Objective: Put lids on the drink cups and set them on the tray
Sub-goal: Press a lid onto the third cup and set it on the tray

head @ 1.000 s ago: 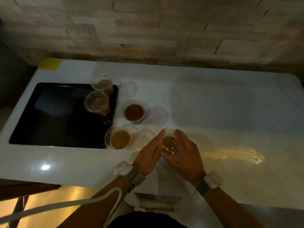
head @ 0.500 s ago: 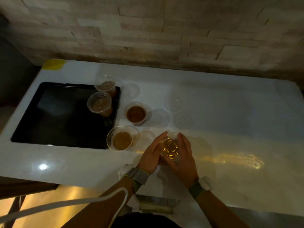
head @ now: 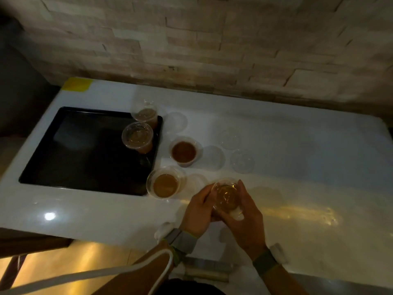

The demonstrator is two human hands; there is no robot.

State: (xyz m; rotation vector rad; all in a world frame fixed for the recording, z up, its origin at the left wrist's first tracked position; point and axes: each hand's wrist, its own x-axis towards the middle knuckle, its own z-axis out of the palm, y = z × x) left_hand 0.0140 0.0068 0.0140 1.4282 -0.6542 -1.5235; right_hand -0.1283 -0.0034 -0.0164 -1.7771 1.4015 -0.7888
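Note:
A clear cup of amber drink (head: 225,195) stands near the counter's front edge, with my left hand (head: 198,209) and my right hand (head: 244,211) wrapped around it from both sides; a clear lid seems to sit on its rim. Two lidded cups (head: 137,136) (head: 145,114) stand at the right end of the black tray (head: 74,150). Two open cups of brown drink (head: 164,185) (head: 184,151) stand just right of the tray. Loose clear lids (head: 242,161) (head: 229,136) (head: 176,122) lie on the counter behind.
The white counter (head: 297,167) runs to a stone wall (head: 212,50) at the back. A yellow tape patch (head: 77,84) marks the far left corner. A white cable (head: 85,275) trails from my left wrist below the counter edge.
Both hands have closed in tighter around the amber cup and shifted slightly. The view has tilted a little; the other cups have not moved.

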